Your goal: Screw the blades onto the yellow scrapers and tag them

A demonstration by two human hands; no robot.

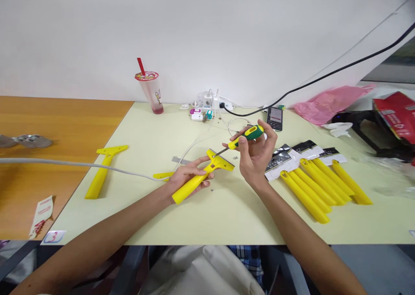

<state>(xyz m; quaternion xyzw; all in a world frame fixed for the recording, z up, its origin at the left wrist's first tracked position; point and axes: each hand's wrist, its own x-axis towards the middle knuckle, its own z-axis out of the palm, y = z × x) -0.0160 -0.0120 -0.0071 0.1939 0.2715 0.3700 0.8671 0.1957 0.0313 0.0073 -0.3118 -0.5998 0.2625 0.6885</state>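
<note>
My left hand (pixel 189 176) is closed around a yellow scraper (pixel 194 182), its wide head pointing away to the right. In my right hand (pixel 257 156) is a screwdriver (pixel 248 136) with a green and yellow handle. The screwdriver's tip meets the scraper's head near a screw hole. Behind my left hand lies another yellow plastic piece (pixel 163 175), partly hidden, and beside it a thin metal blade (pixel 180 160). A few small screws (pixel 235 157) are scattered on the table. Another yellow scraper (pixel 103 171) lies at the left.
Several yellow scraper handles (pixel 311 187) with black and white packaging lie at the right. A cup with a red straw (pixel 151 91) stands at the back. A power strip (pixel 207 101), a phone (pixel 274 118) and a pink bag (pixel 327 104) line the wall. A grey cable (pixel 81 164) crosses from the left.
</note>
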